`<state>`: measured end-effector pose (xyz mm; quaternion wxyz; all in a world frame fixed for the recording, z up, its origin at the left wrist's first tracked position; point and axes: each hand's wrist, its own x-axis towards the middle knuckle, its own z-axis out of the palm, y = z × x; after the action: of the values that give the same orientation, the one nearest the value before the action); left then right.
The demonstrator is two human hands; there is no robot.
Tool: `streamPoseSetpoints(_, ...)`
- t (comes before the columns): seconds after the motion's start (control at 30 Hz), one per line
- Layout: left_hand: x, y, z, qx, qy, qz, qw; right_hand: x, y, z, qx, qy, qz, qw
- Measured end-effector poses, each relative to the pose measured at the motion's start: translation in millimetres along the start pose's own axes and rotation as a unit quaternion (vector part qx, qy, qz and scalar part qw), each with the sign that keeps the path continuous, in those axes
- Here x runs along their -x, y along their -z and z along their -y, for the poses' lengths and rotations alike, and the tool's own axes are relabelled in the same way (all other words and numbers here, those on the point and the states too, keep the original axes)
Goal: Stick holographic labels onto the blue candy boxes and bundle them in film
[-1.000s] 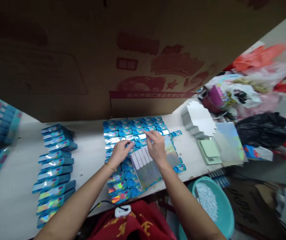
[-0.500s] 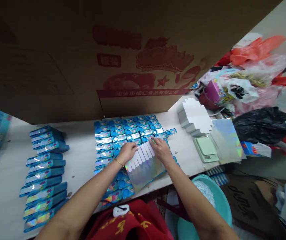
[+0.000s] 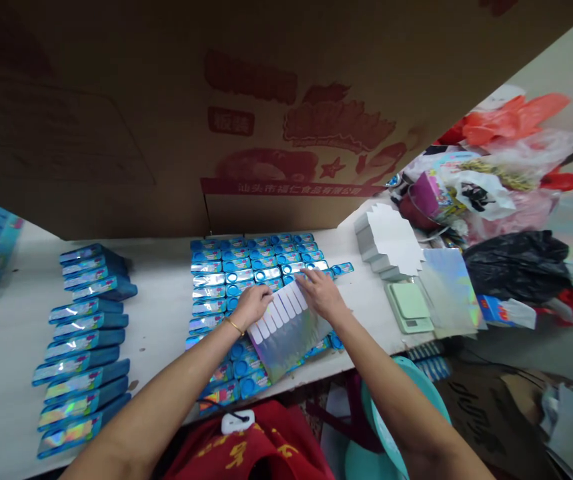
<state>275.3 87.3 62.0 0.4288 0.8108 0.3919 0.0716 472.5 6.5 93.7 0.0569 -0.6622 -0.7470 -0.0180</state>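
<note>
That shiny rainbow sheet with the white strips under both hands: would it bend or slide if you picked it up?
The holographic sheet looks thin and flat, so it probably flexes when lifted. Its glossy face suggests it could slide over the blue packets beneath. Left hand and right hand both press on it, perhaps for that reason.

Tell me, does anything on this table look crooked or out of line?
Mostly tidy. One small blue box sticks out past the right edge of the neat grid of blue boxes, and the holographic sheet under both hands lies skewed across the grid.
</note>
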Motion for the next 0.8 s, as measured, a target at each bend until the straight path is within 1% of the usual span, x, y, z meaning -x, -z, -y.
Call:
streamPoseSetpoints(0.03,1.5,1.0,-0.3,0.001,0.003,-0.001,1.0,1.8,-11.8,-0.8,0.019,0.012,0.013,1.0)
streamPoseSetpoints(0.1,4.1,1.8,0.0,-0.001,0.008,-0.004,1.0,7.7,-28.7,-0.9,0.033,0.022,0.012,0.999)
streamPoseSetpoints(0.13,5.2,1.7,0.6,-0.002,0.01,-0.005,1.0,10.8,-31.7,0.0,0.031,0.019,0.002,0.999)
streamPoseSetpoints(0.17,6.1,1.3,1.3,-0.004,0.013,-0.006,1.0,13.4,-30.1,1.7,0.024,0.014,-0.009,1.0)
streamPoseSetpoints(0.2,6.8,0.5,2.0,-0.009,0.017,-0.005,1.0,15.3,-23.8,4.1,0.015,0.007,-0.019,1.0)
streamPoseSetpoints(0.27,7.5,-1.4,3.4,-0.026,0.027,-0.003,0.999,16.2,1.2,11.5,-0.004,-0.004,-0.027,1.0)
streamPoseSetpoints(0.37,7.8,-4.4,5.5,-0.059,0.037,-0.002,0.998,10.3,55.2,27.9,-0.024,0.001,-0.005,1.0)
streamPoseSetpoints(0.43,8.3,-5.4,8.1,-0.066,0.033,-0.003,0.997,2.1,87.2,39.6,-0.057,-0.003,0.009,0.998)
streamPoseSetpoints(0.47,8.9,-5.4,10.0,-0.063,0.027,-0.005,0.998,-3.0,98.9,44.7,-0.081,-0.01,0.01,0.997)
streamPoseSetpoints(0.53,11.7,-3.7,14.5,-0.037,0.014,-0.027,0.999,-14.8,112.2,52.9,-0.13,-0.028,0.004,0.991)
streamPoseSetpoints(0.6,17.6,1.1,18.2,0.03,0.007,-0.081,0.996,-27.8,113.4,58.9,-0.163,-0.047,-0.003,0.986)
streamPoseSetpoints(0.63,22.0,4.7,19.0,0.086,0.009,-0.11,0.99,-34.4,110.7,61.6,-0.175,-0.055,-0.003,0.983)
streamPoseSetpoints(0.67,27.2,9.0,19.0,0.159,0.017,-0.135,0.978,-41.0,106.5,64.4,-0.185,-0.067,-0.002,0.98)
streamPoseSetpoints(0.7,33.2,13.7,18.3,0.242,0.027,-0.151,0.958,-47.3,101.1,67.3,-0.195,-0.08,0.003,0.978)
streamPoseSetpoints(0.77,46.0,23.4,15.7,0.401,0.045,-0.161,0.901,-58.8,87.9,73.7,-0.227,-0.108,0.017,0.968)
streamPoseSetpoints(0.8,51.9,27.7,14.6,0.46,0.052,-0.164,0.871,-63.8,80.5,77.2,-0.252,-0.124,0.028,0.959)
